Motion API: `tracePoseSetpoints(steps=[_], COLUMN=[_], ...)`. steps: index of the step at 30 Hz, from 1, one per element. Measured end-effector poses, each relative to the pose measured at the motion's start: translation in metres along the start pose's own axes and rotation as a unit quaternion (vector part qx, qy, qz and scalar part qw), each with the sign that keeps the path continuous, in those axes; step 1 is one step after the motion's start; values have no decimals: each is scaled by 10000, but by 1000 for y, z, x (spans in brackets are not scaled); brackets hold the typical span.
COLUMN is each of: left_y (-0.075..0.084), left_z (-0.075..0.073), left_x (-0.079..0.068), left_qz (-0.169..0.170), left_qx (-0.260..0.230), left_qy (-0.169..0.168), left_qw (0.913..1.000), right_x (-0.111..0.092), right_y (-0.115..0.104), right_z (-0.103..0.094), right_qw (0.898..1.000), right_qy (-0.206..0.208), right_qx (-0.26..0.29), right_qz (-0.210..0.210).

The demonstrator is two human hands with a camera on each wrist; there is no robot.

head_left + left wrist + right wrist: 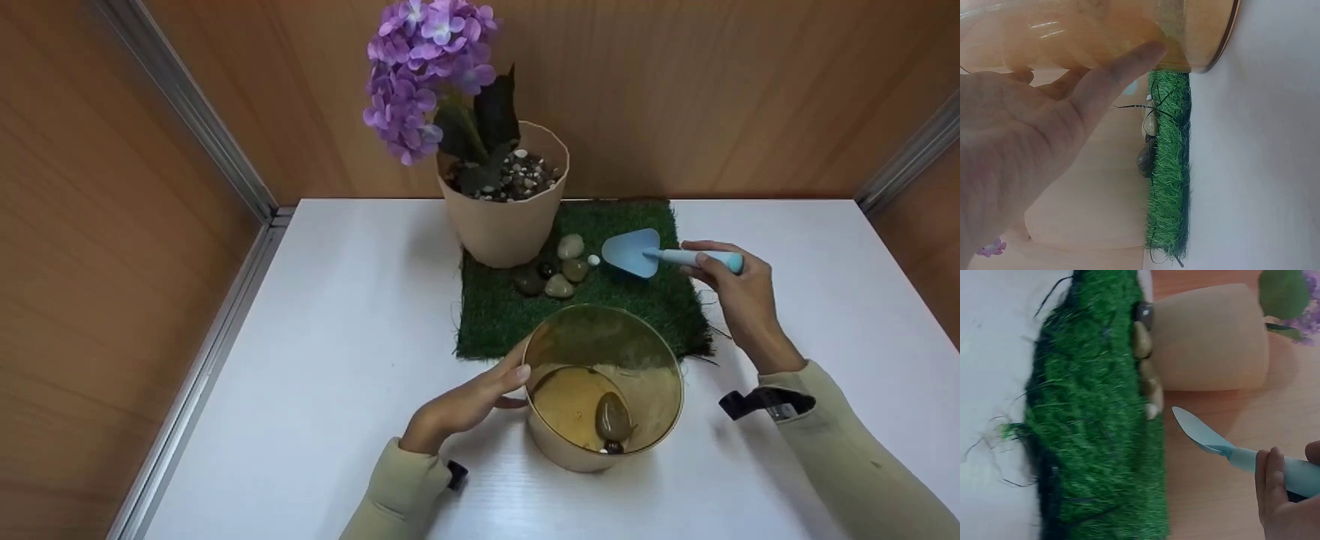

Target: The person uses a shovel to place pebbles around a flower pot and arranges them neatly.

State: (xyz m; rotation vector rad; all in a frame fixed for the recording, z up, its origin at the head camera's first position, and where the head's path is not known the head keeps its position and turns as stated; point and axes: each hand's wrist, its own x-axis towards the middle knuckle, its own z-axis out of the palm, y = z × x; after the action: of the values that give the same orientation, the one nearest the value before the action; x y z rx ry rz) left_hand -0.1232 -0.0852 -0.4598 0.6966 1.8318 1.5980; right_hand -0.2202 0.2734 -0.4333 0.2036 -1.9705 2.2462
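Observation:
My right hand grips the pale blue handle of a small toy trowel, whose blade hangs above the artificial grass mat. In the right wrist view the trowel points toward the stones on the mat. At the front, my left hand holds the side of a clear amber container, thumb at its rim. A large brown stone and a small dark one lie inside. Several river stones and a small white pebble lie on the mat, left of the trowel blade.
A beige pot with a purple flower and pebbly filling stands on the mat's back left. The white table is bordered by wooden panels behind and at both sides.

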Motion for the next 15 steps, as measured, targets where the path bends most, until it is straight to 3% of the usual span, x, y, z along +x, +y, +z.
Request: tracePoseSetpoints(steps=[10,15], left_y=[2,1], left_z=[0,0], left_x=[-1,0], left_qz=[-166,-82], left_qx=[-28,26], left_qy=[59,25], left_qw=[9998,10000], right_x=[-24,-37], right_y=[-65,-83], right_z=[0,2], right_qw=[9865,9818], right_qy=[-269,-647], right_qx=[1580,1765], right_qz=[-343,-258])
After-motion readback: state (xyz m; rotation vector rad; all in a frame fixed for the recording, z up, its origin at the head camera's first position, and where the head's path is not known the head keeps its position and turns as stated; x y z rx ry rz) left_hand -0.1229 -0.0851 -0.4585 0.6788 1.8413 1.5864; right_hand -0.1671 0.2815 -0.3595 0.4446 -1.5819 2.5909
